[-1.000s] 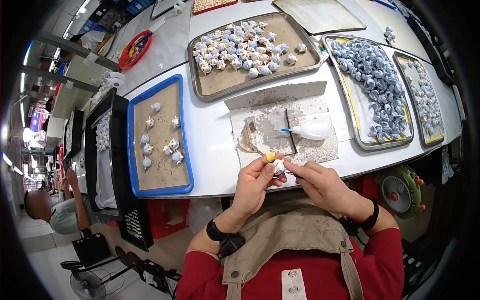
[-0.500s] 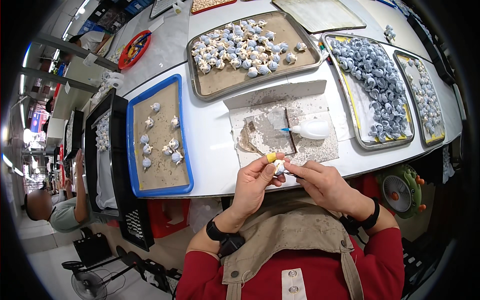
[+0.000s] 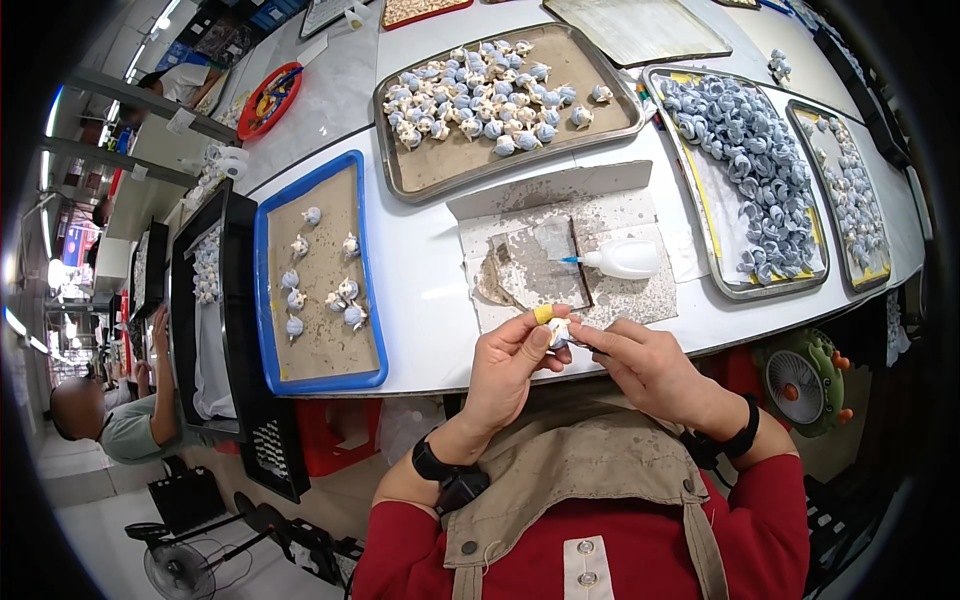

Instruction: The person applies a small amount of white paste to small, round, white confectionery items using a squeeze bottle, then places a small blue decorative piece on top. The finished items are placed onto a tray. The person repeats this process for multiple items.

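Note:
A small blue-and-cream figurine (image 3: 559, 334) is pinched between the thumb and fingers of my left hand (image 3: 508, 365), just over the table's near edge. One left fingertip wears a yellow finger cover (image 3: 543, 314). My right hand (image 3: 645, 362) has its fingers closed against the figurine's right side; whether a thin tool sits in them is hard to make out. Beyond the hands, a white squeeze bottle (image 3: 628, 259) with a blue tip lies on a stained cardboard sheet (image 3: 640, 205). Several similar figurines are spread over the blue-rimmed tray (image 3: 376, 340) to the left.
A metal tray (image 3: 420, 178) of many figurines stands at the back. On the right, one tray (image 3: 735, 287) holds grey-blue curled pieces, another tray (image 3: 868, 275) more small parts. A red basket (image 3: 285, 105) sits far left. Another person (image 3: 130, 420) is beyond black crates (image 3: 232, 300).
My hands and the figurine stay almost in place, with only slight finger movement. At far left, the other person's raised arm has shifted a little.

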Demonstrator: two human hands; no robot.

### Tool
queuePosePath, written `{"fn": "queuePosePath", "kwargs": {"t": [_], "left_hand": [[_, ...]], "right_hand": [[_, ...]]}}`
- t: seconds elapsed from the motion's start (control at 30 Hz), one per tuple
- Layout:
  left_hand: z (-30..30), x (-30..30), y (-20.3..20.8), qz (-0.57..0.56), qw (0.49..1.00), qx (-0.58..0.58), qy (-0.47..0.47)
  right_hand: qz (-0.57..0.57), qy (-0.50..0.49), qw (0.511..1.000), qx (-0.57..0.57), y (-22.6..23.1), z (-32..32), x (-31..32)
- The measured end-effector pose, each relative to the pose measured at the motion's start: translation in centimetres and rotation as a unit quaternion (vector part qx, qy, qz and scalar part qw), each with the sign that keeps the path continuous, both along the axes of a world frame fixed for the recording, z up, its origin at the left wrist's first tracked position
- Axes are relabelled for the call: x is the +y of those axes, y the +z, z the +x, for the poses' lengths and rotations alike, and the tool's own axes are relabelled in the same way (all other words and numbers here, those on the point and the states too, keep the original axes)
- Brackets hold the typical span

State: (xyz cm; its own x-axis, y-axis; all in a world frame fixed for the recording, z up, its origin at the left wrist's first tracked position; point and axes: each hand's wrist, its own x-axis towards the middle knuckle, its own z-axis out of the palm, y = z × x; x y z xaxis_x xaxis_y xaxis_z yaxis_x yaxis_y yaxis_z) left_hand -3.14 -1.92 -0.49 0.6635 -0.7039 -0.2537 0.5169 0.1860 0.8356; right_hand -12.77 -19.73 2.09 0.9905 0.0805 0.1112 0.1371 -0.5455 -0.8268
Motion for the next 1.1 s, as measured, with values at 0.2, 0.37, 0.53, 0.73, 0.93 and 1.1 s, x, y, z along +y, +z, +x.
{"fn": "queuePosePath", "kwargs": {"t": [0.2, 0.37, 0.53, 0.73, 0.93, 1.1], "left_hand": [[0.03, 0.01, 0.06, 0.000, 1.000, 0.001, -0.005], [0.09, -0.03, 0.15, -0.001, 1.000, 0.004, -0.003], [0.06, -0.01, 0.17, -0.007, 1.000, -0.001, -0.005], [0.00, 0.02, 0.13, 0.004, 1.000, 0.010, -0.003], [-0.01, -0.09, 0.11, 0.000, 1.000, -0.001, 0.002], [0.03, -0.03, 0.08, -0.004, 1.000, 0.002, -0.001]], "right_hand": [[0.019, 0.000, 1.000, -0.001, -0.02, 0.04, -0.08], [-0.036, 0.005, 0.999, -0.005, 0.09, -0.02, -0.05], [0.010, -0.007, 1.000, -0.018, -0.31, 0.04, 0.04], [-0.031, 0.008, 0.999, -0.011, 0.10, 0.05, -0.21], [-0.008, 0.007, 1.000, -0.002, 0.13, 0.09, -0.29], [-0.009, 0.018, 1.000, 0.005, 0.38, 0.17, -0.43]]}}
